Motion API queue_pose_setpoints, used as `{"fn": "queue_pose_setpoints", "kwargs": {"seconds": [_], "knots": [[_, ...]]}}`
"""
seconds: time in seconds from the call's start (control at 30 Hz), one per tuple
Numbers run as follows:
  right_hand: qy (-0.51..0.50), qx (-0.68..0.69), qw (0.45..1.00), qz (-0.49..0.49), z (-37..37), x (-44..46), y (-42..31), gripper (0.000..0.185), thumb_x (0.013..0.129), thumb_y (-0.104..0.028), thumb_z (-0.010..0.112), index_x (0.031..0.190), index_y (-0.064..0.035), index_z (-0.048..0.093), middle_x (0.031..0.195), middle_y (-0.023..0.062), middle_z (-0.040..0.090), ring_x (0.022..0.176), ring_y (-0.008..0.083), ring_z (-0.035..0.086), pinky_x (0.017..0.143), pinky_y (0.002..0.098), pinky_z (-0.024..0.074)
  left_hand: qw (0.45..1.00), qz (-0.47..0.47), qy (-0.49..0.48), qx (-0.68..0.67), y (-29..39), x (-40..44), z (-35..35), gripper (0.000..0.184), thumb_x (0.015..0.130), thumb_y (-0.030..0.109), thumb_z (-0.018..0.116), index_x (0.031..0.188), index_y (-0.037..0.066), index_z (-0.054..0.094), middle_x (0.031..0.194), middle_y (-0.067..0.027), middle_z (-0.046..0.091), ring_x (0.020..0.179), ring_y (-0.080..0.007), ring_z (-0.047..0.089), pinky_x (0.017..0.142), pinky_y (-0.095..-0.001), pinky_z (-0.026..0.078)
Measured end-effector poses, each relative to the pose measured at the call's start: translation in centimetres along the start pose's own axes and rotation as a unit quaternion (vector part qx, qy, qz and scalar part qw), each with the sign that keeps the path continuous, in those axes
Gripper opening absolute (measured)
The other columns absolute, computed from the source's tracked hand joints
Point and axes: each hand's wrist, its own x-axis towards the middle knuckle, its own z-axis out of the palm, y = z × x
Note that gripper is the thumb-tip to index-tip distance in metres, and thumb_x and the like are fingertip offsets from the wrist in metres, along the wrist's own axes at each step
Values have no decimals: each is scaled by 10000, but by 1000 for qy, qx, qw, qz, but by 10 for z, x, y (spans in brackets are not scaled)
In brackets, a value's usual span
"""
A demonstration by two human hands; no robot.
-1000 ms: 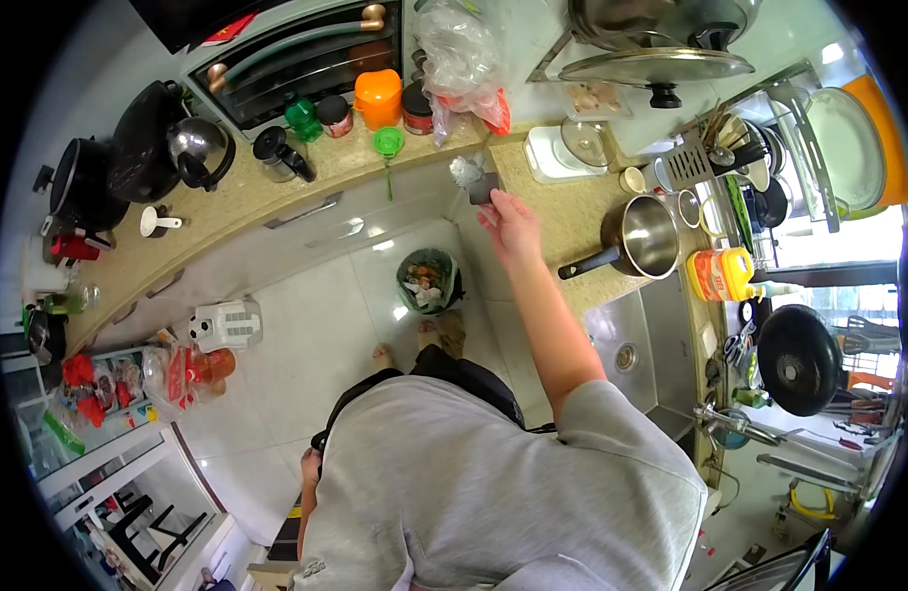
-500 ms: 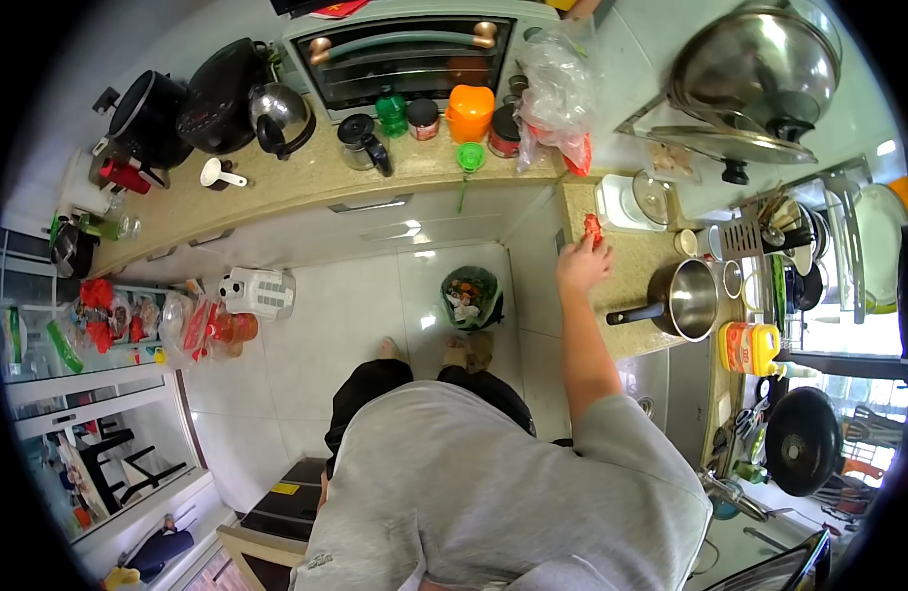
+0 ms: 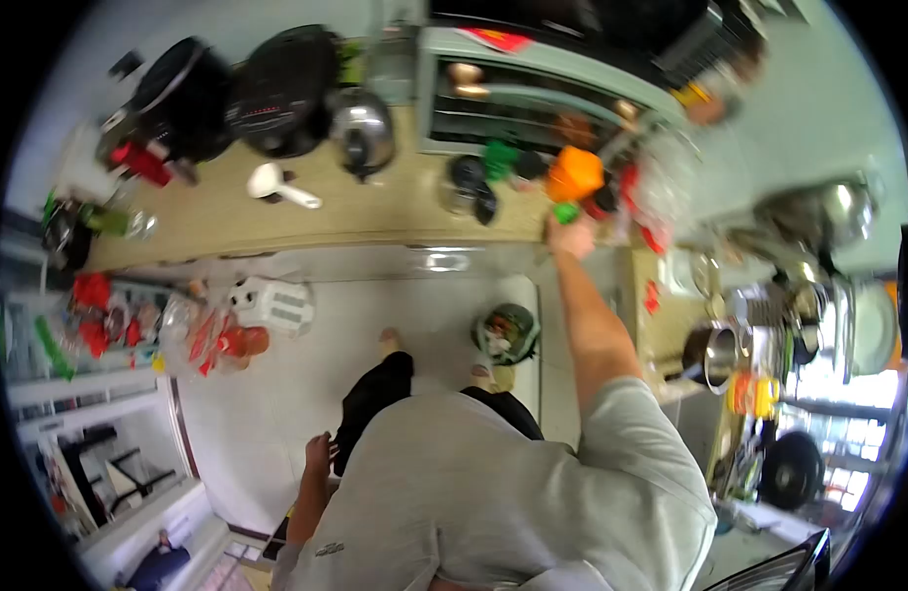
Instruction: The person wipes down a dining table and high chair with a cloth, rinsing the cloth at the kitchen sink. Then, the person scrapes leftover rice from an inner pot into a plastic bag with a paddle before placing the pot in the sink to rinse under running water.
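My right hand (image 3: pixel 572 238) reaches to the edge of the back counter, its fingers closed at a small green long-handled scoop (image 3: pixel 566 212). The handle is hidden by the hand, and motion blurs the fingers. Just behind stands an orange container (image 3: pixel 575 174), with dark-lidded jars beside it. My left hand (image 3: pixel 321 453) hangs low beside my leg, its fingers loosely apart and holding nothing. A small red item (image 3: pixel 652 296) lies on the right counter, apart from both hands; its kind is too blurred to tell.
An oven (image 3: pixel 533 108) stands behind the jars. A steel kettle (image 3: pixel 363 133) and white scoop (image 3: pixel 281 186) are farther left. The right counter holds a saucepan (image 3: pixel 712 357). On the floor are a lined bin (image 3: pixel 507 333) and white box (image 3: pixel 272 303).
My right hand has left the red item on the right counter and moved to the green scoop. My left hand has come into view, and the camera view has shifted.
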Motion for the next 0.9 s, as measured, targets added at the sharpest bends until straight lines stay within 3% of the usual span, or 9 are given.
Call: {"fn": "queue_pose_setpoints", "kwargs": {"seconds": [0.1,0.23,0.37,0.47,0.53,0.6,0.7,0.77,0.9], "knots": [[67,146,985,-67,-20,-22,-9,646,663,-353,853,1150,0,617,1135,202,637,1024,328,632,911,444,496,985,-60,81,-138,47,23,-28,436,901,315,607,1193,-3,545,978,-127,630,828,-242,649,673,-391,537],[25,277,931,-237,-78,-96,-66,594,742,-58,786,1251,68,507,1166,147,595,1059,254,584,969,373,462,977,120,128,-119,139,48,-50,251,922,274,630,1003,36,638,766,-8,607,647,-94,545,544,-247,459],[-361,420,807,-208,-116,-194,-172,608,731,-38,786,1284,9,535,1154,88,604,1074,191,570,974,331,451,956,264,-37,-123,318,-7,-11,335,981,280,574,1195,23,608,1051,-78,665,954,-169,634,825,-325,528],[-420,403,720,-378,-115,-245,-248,608,662,-80,840,1212,5,595,1142,125,627,1093,249,585,990,372,439,865,293,-290,-284,401,-57,21,374,1030,292,482,1269,20,575,1194,-98,642,1117,-208,601,970,-371,474],[-388,383,649,-530,-115,-262,-300,611,632,-102,849,1182,4,606,1136,168,623,1122,317,575,988,411,436,832,301,-314,-345,411,-61,33,402,1039,313,451,1302,25,551,1236,-98,620,1151,-209,582,1001,-379,451],[-388,383,619,-565,-98,-274,-329,657,625,-128,865,1208,-2,589,1174,176,608,1148,329,560,993,418,432,777,308,-379,-398,417,-59,20,479,1050,391,386,1353,38,500,1323,-91,565,1229,-206,530,1051,-389,410],[-413,365,586,-594,-89,-294,-364,717,624,-215,897,1233,-7,578,1228,165,595,1183,325,537,1005,426,424,800,271,-263,-466,418,-57,-16,465,1030,457,422,1245,68,559,1174,-78,620,1061,-196,603,916,-379,490],[-427,374,616,-546,-98,-308,-388,624,666,-225,876,1197,-25,617,1193,172,618,1149,349,564,986,425,451,799,200,-177,-539,435,-63,-66,514,1000,534,443,1183,72,574,1106,-65,641,970,-203,634,847,-378,520],[-499,327,626,-503,-68,-303,-394,552,741,-172,837,1214,0,610,1178,164,632,1077,278,618,926,363,501,758,332,30,-560,476,-27,-230,538,970,572,482,1096,60,585,957,-72,656,839,-201,657,738,-326,545]]}}
